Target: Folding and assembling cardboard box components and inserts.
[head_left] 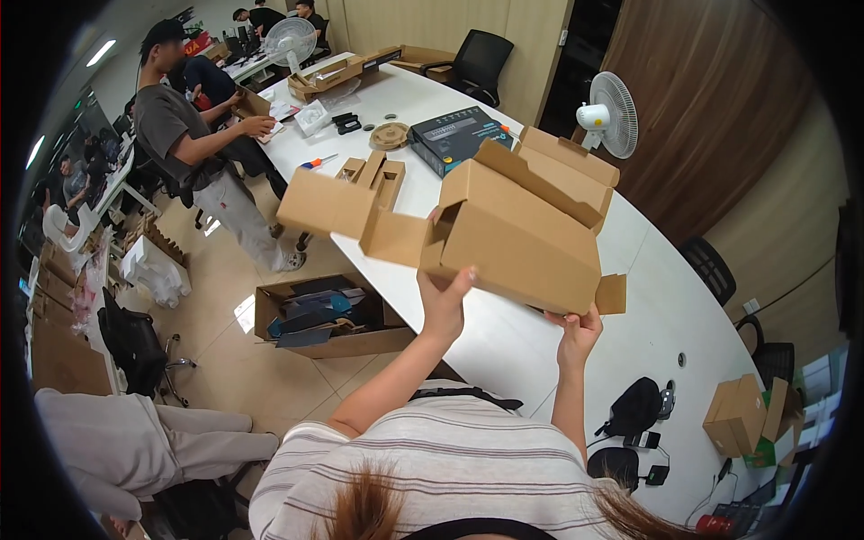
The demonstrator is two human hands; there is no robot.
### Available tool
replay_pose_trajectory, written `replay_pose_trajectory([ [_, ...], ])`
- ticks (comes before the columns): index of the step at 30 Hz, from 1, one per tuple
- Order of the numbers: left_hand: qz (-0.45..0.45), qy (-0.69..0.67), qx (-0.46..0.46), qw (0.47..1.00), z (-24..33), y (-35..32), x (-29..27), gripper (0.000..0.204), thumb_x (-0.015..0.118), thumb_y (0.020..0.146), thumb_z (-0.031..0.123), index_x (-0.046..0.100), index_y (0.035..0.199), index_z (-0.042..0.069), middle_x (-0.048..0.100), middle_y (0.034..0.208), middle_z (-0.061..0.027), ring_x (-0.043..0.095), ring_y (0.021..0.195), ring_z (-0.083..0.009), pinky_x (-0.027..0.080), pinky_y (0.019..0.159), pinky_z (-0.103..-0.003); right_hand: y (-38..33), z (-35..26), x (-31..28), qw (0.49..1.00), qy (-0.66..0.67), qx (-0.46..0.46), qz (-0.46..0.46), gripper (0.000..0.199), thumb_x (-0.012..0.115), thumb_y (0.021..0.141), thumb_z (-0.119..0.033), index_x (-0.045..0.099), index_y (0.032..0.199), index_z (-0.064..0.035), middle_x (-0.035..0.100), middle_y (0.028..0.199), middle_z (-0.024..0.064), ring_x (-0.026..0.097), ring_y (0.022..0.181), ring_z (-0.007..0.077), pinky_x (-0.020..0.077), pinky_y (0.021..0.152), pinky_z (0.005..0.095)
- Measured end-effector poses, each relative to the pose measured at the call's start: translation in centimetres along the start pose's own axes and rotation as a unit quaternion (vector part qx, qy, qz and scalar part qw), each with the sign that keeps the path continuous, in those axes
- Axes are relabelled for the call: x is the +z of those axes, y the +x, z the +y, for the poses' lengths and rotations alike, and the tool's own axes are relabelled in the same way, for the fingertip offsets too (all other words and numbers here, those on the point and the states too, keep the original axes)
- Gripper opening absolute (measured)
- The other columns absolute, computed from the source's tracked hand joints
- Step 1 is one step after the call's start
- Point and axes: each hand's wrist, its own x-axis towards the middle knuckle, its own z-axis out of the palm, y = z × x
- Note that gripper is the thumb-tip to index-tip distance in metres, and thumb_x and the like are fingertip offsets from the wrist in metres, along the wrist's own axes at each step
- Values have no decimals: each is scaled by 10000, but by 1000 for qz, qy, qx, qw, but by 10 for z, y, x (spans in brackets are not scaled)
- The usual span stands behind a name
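A brown cardboard box (524, 241) is tilted above the white table between my two hands, its end flaps folded out to the left and right. My left hand (443, 301) grips the near left corner, thumb on the top and fingers partly hidden. At the near right corner, my right hand (576, 337) is closed on the edge from below. Just behind the box are raised flaps and another piece of opened cardboard (567, 180); whether it is joined to the held box, I cannot tell.
On the white table (504, 346) are a dark printed box (454, 138), small cardboard pieces (373, 178), a screwdriver (318, 163) and a roll of tape (390, 136). A fan (612, 117) stands beyond. A carton of scraps (333, 315) sits on the floor; a person (193, 135) works at the left edge.
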Motion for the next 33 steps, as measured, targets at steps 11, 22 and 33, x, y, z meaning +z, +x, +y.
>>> replay_pose_trajectory([
  [11,-57,-7,-14,998,13,-1,24,818,741,726,8,281,1402,4,519,1197,-90,517,1091,-165,426,945,-329,-6,10,23,975,2,108,193,287,595,921,-274,608,1019,-5,600,962,28,582,918,115,597,763,381],
  [22,-89,171,94,977,19,4,21,563,820,679,63,526,1150,-33,615,978,-89,631,892,-160,538,746,-293,-19,6,11,946,-286,111,106,252,731,805,-224,689,867,17,632,982,89,575,907,211,428,808,345],
  [33,-149,176,-25,973,14,25,-7,588,826,660,79,515,1147,-28,600,1027,-79,595,911,-156,504,792,-290,31,-115,45,888,-386,-248,-39,277,759,718,-98,656,971,-46,629,1036,105,592,951,299,468,840,383],
])
